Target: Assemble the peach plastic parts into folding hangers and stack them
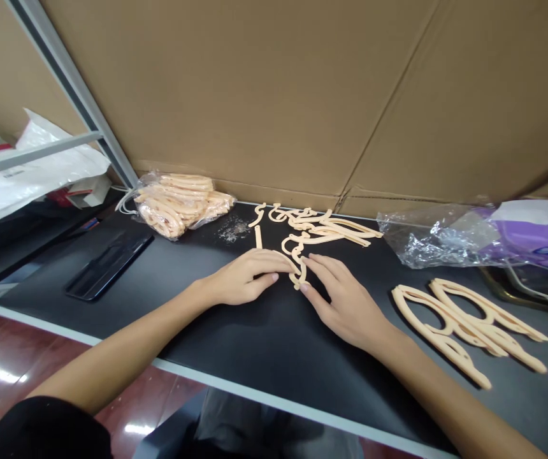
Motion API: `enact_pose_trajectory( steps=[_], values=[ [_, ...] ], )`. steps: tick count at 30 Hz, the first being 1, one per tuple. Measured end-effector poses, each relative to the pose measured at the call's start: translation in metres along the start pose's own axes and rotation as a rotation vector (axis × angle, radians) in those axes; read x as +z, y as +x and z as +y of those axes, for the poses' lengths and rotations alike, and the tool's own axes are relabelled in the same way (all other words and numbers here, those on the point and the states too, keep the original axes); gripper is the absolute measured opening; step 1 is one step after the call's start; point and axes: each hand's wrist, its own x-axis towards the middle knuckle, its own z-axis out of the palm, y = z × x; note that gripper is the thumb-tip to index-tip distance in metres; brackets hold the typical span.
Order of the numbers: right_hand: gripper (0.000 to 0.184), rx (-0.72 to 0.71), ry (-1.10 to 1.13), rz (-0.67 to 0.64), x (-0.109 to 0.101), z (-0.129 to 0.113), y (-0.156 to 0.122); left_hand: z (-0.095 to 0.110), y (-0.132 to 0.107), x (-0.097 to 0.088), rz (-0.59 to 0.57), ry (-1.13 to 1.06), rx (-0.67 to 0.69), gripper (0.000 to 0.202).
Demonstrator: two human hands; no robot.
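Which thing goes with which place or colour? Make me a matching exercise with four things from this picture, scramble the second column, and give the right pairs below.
Things:
1. Clear bag of cream pieces
2. Flat rectangular slab
3. Hooked cream piece
4. Package at the right edge

Places or colours:
A. Purple and white
B. By the foot of the grey metal post
C. At the fingertips of the left hand and right hand
D. Glossy black

Right pairs: 1-B, 2-D, 3-C, 4-A.

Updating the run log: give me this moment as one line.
left hand: holding cream folding-hanger part | right hand: touching it | tabletop right: folded hangers | back: loose hanger parts, bagged parts
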Motion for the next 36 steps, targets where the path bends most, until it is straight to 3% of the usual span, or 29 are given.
enact_pose_trajectory(
  steps=[6,11,16,19,22,26,36],
  values=[
    [0.033,-0.104,-0.018,-0.014,0.001,0.001,-0.001,-0.013,-0.001,0.001,0.171,0.175,-0.097,0.03],
    [0.031,-0.113,-0.014,0.005,-0.001,0.001,-0.002,-0.023,-0.003,-0.004,0.219,0.243,-0.197,0.03],
    [0.027,-0.103,-0.04,0.041,-0.006,0.004,-0.002,-0.033,-0.005,-0.019,0.268,0.226,-0.337,0.044],
    [0.024,-0.135,-0.008,0.082,-0.006,0.004,-0.003,-0.037,-0.007,-0.019,0.192,0.211,-0.259,0.054],
    [0.02,-0.182,0.046,0.09,-0.006,-0.001,-0.003,-0.037,-0.008,-0.014,0.142,0.195,-0.175,0.046],
    [0.018,-0.203,0.078,0.069,-0.005,-0.005,-0.005,-0.035,-0.007,-0.009,0.134,0.187,-0.158,0.031],
    [0.028,-0.178,0.02,0.038,-0.002,-0.002,-0.002,-0.039,-0.008,-0.002,0.166,0.165,-0.139,0.035]
  ],
)
